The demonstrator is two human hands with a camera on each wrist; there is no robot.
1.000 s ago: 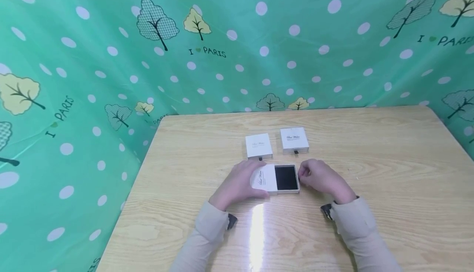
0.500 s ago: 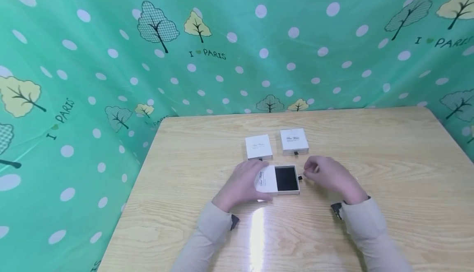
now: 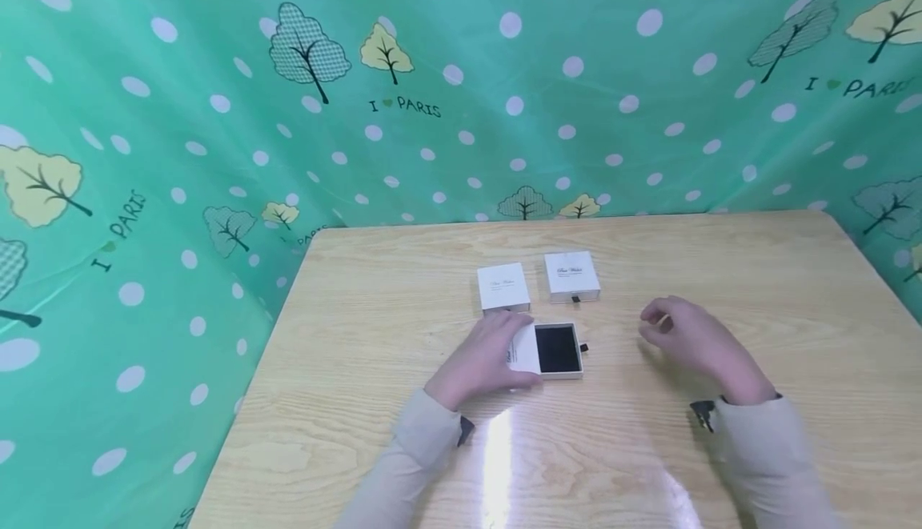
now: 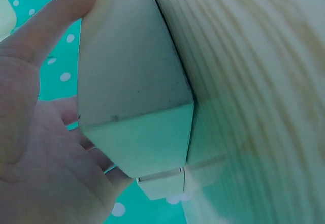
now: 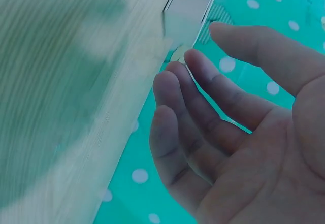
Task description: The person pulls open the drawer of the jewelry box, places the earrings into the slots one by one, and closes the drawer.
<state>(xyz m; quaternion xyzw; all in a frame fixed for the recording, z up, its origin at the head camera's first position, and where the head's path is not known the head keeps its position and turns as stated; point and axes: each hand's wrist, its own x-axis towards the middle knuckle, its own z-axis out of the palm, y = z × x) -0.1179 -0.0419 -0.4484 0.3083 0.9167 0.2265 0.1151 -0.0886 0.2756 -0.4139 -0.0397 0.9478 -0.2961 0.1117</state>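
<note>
On the wooden table (image 3: 374,289) lies a small white drawer box (image 3: 526,350), its tray (image 3: 579,374) slid partway out to the right with a black lining inside. A short black pull tab (image 3: 584,347) sticks out of the tray's end. My left hand (image 3: 490,361) grips the box's sleeve, thumb on the near side and fingers over the far side. The left wrist view shows the thumb against the edge of the box (image 4: 134,61). My right hand (image 3: 695,345) is to the right of the box, apart from it, fingers loosely bent around nothing.
Two more white boxes with printed lids stand just behind: a left box (image 3: 503,285) close to my left fingers and a right box (image 3: 571,274) with a black tab. A green dotted cloth (image 3: 461,153) hangs behind the table.
My right hand has left the tray's end and moved to the right, uncovering the black tab. My left hand has shifted slightly right along the sleeve; the tray stays partway out.
</note>
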